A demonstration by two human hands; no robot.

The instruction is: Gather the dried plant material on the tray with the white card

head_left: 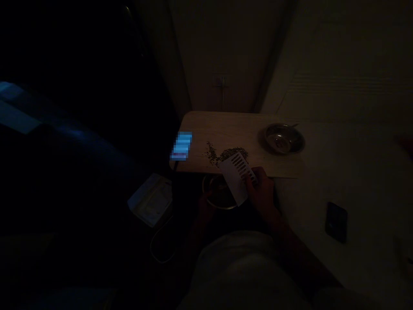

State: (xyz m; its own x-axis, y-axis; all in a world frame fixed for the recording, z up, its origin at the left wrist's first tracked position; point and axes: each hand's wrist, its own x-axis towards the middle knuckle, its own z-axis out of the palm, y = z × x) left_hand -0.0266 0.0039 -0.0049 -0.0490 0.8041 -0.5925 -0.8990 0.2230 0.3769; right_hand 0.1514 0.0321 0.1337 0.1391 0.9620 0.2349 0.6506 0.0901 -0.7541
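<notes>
Using a firm pinch, a white slotted card (235, 177) is held by the right hand (260, 192) at the near edge of the pale wooden desk (196, 129), while the dim left hand's (204, 207) grip cannot be told.

Pale walls (226, 47) in dim light

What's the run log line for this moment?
right hand: holds white card | left hand: at rim of round bowl | card edge: by dark granules on wooden board

very dim, bluish screen (181, 145) glow
</notes>
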